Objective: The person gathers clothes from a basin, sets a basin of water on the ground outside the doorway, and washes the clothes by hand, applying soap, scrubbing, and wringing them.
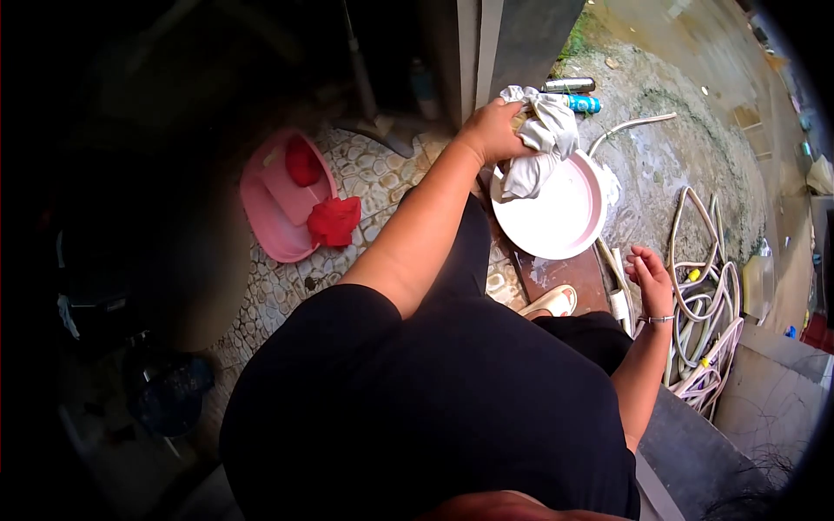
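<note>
Doorway scene: tiled floor (373, 174) with a pebble pattern on the left, rough wet-looking concrete ground (647, 187) on the right, a pale door post (469, 52) at the top between them, and a bit of grass (577, 39) past it. Far left is very dark, details there too dim to tell. Person in black clothes, seen from above; one foot in a light slipper (563, 300) on or next to a reddish-brown strip (578, 282) of floor.

Left hand (497, 132) reaches forward, clamped on a bunched white cloth (552, 126). Cloth is up at the far left rim of a white basin (560, 217), its lower end hanging over the inside; can't tell if that end touches the basin. Basin interior washed out by light, contents unclear. Right hand (650, 282) is well apart from the left, to the right of the basin, fingers loosely curled with gaps between; bracelet (658, 319) on that wrist. It's near a tangled pile of pale hose (702, 373) with yellow bits.

Just beyond the cloth: blue can (585, 104) and silver cylinder (569, 85), both lying on their sides. Pink tub (291, 208) on the tiles at left, one red cloth (302, 163) inside, a second red piece (334, 221) draped over its near-right edge.
</note>
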Demonstrator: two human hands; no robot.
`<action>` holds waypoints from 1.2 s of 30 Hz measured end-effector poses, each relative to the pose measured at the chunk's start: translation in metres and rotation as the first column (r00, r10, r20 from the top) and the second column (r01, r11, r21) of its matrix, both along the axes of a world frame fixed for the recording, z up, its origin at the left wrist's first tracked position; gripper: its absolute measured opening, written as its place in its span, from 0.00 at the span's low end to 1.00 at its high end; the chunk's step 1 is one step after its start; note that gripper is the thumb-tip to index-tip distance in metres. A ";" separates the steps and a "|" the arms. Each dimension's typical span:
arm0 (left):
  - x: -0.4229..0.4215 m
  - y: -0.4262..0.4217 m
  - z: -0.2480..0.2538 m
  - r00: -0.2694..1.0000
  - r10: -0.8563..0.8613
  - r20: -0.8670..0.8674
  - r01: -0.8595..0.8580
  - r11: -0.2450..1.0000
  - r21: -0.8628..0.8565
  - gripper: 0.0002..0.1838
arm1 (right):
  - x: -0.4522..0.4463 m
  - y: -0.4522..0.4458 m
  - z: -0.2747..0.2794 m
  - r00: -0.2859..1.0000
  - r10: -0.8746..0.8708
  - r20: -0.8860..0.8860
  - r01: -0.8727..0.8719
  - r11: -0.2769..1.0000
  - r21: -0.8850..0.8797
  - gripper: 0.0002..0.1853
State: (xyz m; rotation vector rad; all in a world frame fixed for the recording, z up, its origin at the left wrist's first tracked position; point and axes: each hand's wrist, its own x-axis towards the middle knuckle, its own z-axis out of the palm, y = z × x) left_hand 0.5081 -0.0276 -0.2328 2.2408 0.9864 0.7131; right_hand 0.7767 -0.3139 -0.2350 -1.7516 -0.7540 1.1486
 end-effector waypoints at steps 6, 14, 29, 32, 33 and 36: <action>-0.005 -0.008 0.003 0.995 -0.091 0.041 0.084 0.985 0.151 0.35 | -0.007 0.009 -0.020 0.985 -0.129 -0.113 0.126 0.991 -0.036 0.15; 0.008 -0.032 0.019 0.983 -0.182 -0.026 0.184 0.979 0.087 0.31 | -0.053 0.049 -0.024 0.966 0.226 0.124 -0.233 0.972 0.042 0.24; -0.022 -0.032 0.036 0.987 -0.078 -0.138 0.088 0.994 0.071 0.31 | -0.057 0.068 -0.055 0.857 0.375 0.353 -0.359 0.927 -0.113 0.22; -0.053 -0.009 0.040 0.985 0.038 -0.165 -0.032 0.999 0.039 0.33 | -0.054 0.069 -0.068 0.844 0.427 0.325 -0.374 0.902 -0.215 0.21; -0.066 0.001 0.036 0.981 0.101 -0.169 -0.091 0.994 0.062 0.33 | -0.053 0.070 -0.072 0.833 0.441 0.334 -0.379 0.895 -0.237 0.21; -0.113 0.027 0.021 0.955 0.229 -0.187 -0.219 0.973 0.074 0.36 | -0.055 0.071 -0.082 0.830 0.454 0.324 -0.366 0.882 -0.297 0.21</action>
